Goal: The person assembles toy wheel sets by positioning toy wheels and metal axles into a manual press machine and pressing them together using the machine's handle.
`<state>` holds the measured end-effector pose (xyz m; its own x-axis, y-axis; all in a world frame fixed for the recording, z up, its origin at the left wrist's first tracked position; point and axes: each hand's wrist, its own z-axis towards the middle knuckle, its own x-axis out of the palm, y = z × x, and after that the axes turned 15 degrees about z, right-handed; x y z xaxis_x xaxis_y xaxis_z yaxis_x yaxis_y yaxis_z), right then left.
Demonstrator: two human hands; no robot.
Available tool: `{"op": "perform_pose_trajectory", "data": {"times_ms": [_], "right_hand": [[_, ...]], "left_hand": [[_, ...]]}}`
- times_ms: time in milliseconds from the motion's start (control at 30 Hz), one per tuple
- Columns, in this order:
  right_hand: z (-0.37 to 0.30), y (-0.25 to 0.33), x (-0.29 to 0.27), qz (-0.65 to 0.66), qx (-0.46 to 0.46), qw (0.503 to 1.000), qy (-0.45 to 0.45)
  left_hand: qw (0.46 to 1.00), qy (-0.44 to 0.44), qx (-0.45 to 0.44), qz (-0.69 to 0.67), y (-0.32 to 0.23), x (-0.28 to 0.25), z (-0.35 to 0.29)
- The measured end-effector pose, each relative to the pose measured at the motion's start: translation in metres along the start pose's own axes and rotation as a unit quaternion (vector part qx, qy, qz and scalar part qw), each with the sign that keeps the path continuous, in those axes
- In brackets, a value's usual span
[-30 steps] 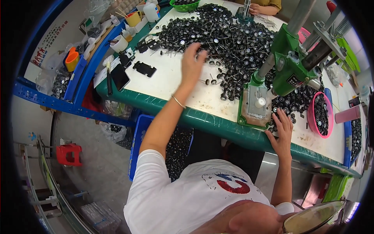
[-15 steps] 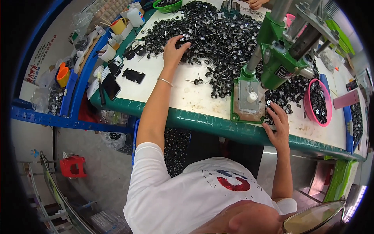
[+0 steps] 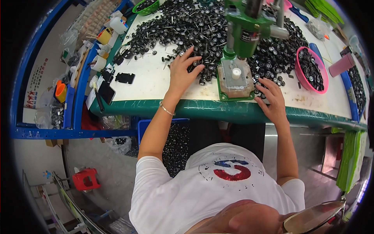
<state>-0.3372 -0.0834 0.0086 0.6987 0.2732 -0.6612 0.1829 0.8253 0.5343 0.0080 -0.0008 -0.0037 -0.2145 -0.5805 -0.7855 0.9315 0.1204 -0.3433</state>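
My left hand (image 3: 184, 74) reaches over the near edge of a big heap of small black wheels (image 3: 183, 24), many with thin metal axles. Its fingers are spread, and a few wheels lie beneath and between them; nothing is plainly gripped. To its right stands a green hand press (image 3: 244, 33), its base plate (image 3: 233, 84) carrying a small white round piece (image 3: 236, 73) below the ram. My right hand (image 3: 272, 100) rests beside that base at the table's front edge. Its fingers are apart, with the fingertips at loose black wheels (image 3: 269, 75).
A pink basket (image 3: 299, 75) of wheels and a pink cylinder (image 3: 341, 64) stand at right. A flat black plastic part (image 3: 125, 78) and a phone (image 3: 106, 92) lie at left. A green basket (image 3: 147, 9) sits far left. Below the table is a blue bin (image 3: 144, 126).
My left hand has drawn back from the heap toward the press, and its fingers have spread. My right hand stays beside the press base. The view has shifted; another person's hand at the top is gone.
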Motion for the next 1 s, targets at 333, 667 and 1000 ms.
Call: {"op": "perform_pose_trajectory", "data": {"times_ms": [333,667,1000], "right_hand": [[-0.007,-0.012,0.001,-0.037,0.027,0.998,-0.047],[0.006,-0.028,0.001,-0.041,0.027,0.996,-0.075],[-0.020,-0.022,-0.018,-0.016,0.099,0.988,-0.121]], "left_hand": [[0.992,-0.032,-0.121,0.013,0.008,-0.031,-0.054],[0.985,-0.009,-0.168,-0.044,-0.047,0.015,-0.032],[0.999,-0.034,-0.010,0.041,-0.073,0.001,-0.061]]}}
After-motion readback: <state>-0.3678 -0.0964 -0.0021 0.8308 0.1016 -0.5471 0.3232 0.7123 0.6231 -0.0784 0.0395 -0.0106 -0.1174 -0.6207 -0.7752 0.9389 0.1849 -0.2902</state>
